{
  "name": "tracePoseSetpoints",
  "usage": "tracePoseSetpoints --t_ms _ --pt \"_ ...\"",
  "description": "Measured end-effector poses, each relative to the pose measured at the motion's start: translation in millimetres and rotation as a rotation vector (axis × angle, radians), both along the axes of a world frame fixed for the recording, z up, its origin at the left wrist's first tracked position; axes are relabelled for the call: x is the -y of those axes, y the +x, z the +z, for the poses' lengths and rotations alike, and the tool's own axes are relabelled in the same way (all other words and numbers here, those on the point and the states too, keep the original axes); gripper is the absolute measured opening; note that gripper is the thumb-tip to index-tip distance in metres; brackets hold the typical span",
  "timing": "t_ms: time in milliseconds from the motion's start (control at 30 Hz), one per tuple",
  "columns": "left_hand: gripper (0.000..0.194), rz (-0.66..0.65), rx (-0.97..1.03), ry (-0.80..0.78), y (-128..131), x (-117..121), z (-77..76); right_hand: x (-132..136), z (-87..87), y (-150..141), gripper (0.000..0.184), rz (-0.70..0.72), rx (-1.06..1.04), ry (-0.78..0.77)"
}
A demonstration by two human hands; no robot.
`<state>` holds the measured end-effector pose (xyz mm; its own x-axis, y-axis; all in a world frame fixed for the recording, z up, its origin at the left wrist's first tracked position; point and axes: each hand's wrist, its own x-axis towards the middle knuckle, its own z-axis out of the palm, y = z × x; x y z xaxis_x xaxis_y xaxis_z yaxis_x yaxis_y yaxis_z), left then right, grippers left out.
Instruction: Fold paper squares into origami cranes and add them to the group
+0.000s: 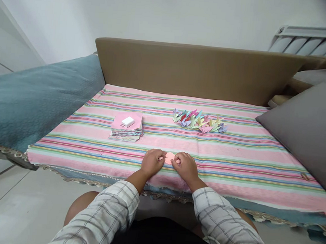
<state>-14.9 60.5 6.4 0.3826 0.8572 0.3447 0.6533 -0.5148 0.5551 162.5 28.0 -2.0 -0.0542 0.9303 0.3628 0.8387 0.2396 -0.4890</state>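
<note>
A small piece of folded pink origami paper [169, 158] lies between my two hands, near the front edge of the striped cloth. My left hand [153, 163] pinches its left side between thumb and fingers. On the opposite side, my right hand [187, 167] grips the paper the same way. The fingers hide both ends of the paper, so its full shape cannot be made out. Beyond my hands to the right sits a cluster of several folded paper cranes [199, 121] in many colours. To the left is a stack of square paper sheets [126, 135], pink on top.
A white charger plug [128, 122] rests on the stack. The striped cloth [73, 145] covers a sofa seat with a brown backrest [195, 70]. A grey cushion [309, 126] leans at the right, and a blue-covered armrest [41, 90] bounds the left. A small brown object [305, 176] lies near the cushion.
</note>
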Motion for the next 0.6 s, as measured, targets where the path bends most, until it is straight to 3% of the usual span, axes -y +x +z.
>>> tracePoseSetpoints --t_ms 167,600 --pt "0.026 -0.086 -0.12 0.092 -3.2 0.0 -3.6 0.1 -0.2 1.4 0.012 0.019 -0.013 0.006" --pt "0.026 -0.099 -0.172 0.189 -2.8 4.2 -9.1 -3.7 -3.4 1.7 0.01 0.0 -0.026 -0.005"
